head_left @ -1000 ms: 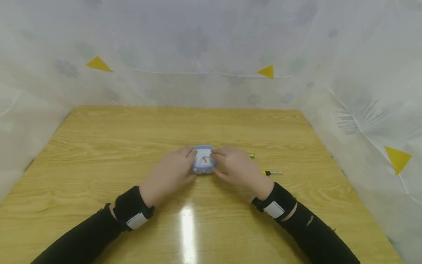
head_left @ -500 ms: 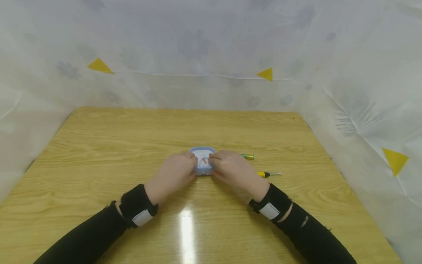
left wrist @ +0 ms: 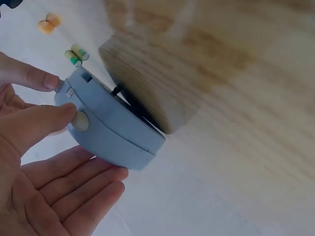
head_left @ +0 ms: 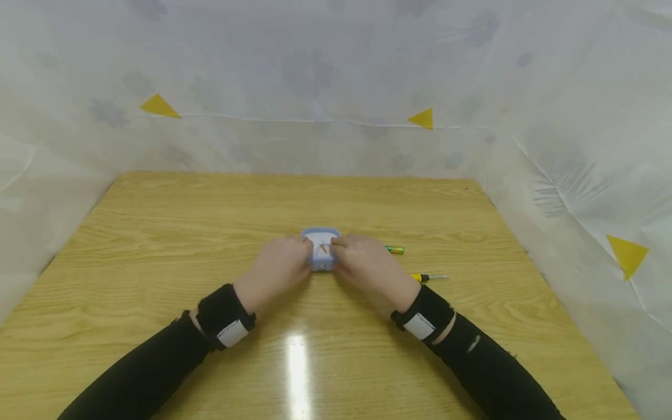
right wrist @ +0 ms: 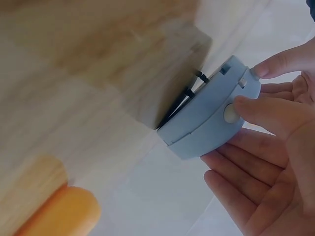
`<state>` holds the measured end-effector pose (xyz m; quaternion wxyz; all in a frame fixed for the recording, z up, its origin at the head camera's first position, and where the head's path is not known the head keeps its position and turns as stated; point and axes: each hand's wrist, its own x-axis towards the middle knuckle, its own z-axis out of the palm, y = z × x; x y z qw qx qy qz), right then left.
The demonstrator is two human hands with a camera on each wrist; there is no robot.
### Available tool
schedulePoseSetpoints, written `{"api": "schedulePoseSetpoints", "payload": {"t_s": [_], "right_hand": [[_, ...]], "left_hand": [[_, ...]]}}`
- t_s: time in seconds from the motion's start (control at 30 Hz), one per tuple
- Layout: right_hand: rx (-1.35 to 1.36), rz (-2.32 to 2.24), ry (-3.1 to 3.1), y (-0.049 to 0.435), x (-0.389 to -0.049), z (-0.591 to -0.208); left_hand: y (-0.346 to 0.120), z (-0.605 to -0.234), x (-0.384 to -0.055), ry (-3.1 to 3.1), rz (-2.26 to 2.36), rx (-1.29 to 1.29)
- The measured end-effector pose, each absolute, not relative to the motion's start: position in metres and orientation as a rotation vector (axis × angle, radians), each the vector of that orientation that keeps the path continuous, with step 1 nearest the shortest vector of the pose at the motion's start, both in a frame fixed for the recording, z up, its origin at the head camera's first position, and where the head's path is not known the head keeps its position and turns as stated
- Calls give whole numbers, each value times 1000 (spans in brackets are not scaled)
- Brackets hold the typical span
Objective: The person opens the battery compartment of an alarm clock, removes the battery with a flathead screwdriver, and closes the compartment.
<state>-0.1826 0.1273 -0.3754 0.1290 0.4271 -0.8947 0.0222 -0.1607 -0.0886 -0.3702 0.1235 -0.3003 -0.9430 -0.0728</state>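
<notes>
A light blue alarm clock (head_left: 322, 265) with a white face and an orange hand sits face up between both hands. The left hand (head_left: 278, 262) grips its left side, the right hand (head_left: 374, 265) its right side. In the left wrist view the clock (left wrist: 113, 123) is tilted, one edge right at the tabletop and the near side raised. Small black knobs show on its underside. The left thumb (left wrist: 49, 118) lies at a round pale foot (left wrist: 80, 121). The right wrist view shows the right thumb (right wrist: 268, 114) at the matching foot (right wrist: 231, 113).
Green and gold batteries (head_left: 396, 249) lie right of the right hand, partly hidden by it. Nearer, a yellow and black screwdriver (head_left: 429, 277) points right. The wooden table (head_left: 210, 204) is glossy, with patterned white sheeting (head_left: 315, 146) behind it and at the sides.
Both hands and the clock have shifted slightly, most recently away from the body. The right hand has moved left, so more of the batteries and the screwdriver shows.
</notes>
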Motion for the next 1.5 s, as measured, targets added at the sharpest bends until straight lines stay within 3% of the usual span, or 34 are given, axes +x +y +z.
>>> {"api": "schedulePoseSetpoints", "payload": {"t_s": [0.47, 1.5], "right_hand": [[1182, 21, -2667, 120, -198, -373], [1164, -43, -2615, 118, -197, -375]], "left_hand": [[-83, -363, -180, -2893, -237, -805], [-84, -367, -173, -2876, -242, -787]]}}
